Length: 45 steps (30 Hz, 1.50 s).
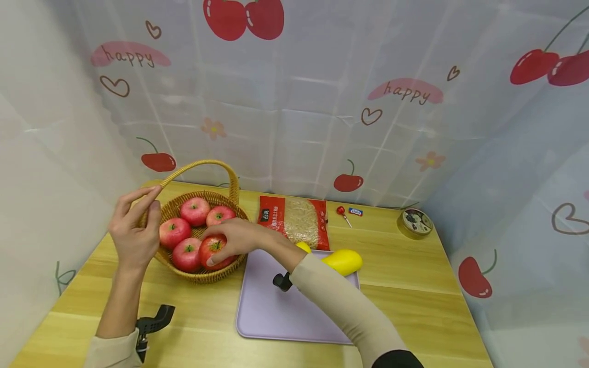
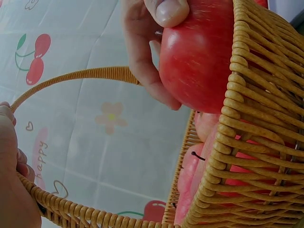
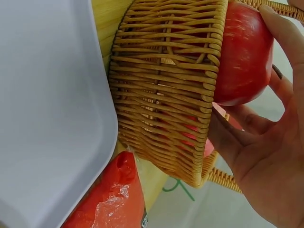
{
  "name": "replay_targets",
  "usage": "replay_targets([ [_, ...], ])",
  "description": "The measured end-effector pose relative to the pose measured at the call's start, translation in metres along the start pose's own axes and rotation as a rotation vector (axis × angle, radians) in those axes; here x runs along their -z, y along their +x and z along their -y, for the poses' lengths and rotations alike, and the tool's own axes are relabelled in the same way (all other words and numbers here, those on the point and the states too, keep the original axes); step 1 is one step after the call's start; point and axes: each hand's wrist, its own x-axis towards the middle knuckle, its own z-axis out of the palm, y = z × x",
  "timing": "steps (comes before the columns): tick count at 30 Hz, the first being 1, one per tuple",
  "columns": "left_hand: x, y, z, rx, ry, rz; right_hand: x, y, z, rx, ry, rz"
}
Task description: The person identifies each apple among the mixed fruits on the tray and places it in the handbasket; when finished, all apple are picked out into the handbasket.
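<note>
Apples number five in one basket

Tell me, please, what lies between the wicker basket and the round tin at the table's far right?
In the head view, a red noodle packet, then a lollipop and a small wrapper.

Yellow object on lilac board partly covered by right forearm; shape not determinable. Print on red packet too small to be read. Round tin and small items beside packet too small to be identified. Left hand cut off by frame edge in left wrist view; its hold on basket not fully seen. Lower apples hidden behind weave.
</note>
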Motion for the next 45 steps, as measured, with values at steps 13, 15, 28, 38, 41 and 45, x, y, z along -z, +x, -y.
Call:
replay_targets([
  [13, 0.000, 0.000, 0.000, 0.002, 0.009, 0.008, 0.000, 0.004, -0.005, -0.062, -0.029, 0.045],
  [15, 0.000, 0.000, 0.000, 0.002, 0.010, 0.008, 0.001, 0.006, -0.006, -0.070, -0.028, 0.062],
  [28, 0.001, 0.000, 0.000, 0.005, 0.007, 0.005, 0.004, 0.016, -0.004, -0.138, -0.025, 0.164],
  [38, 0.000, 0.001, -0.002, 0.015, 0.003, 0.023, 0.008, 0.017, -0.003, -0.160, -0.121, 0.212],
  [41, 0.000, 0.001, -0.002, 0.016, 0.003, 0.023, 0.010, 0.016, -0.002, -0.167, -0.169, 0.214],
  [45, 0.001, 0.001, -0.002, 0.017, 0.004, 0.019, 0.010, 0.016, -0.002, -0.162, -0.185, 0.199],
])
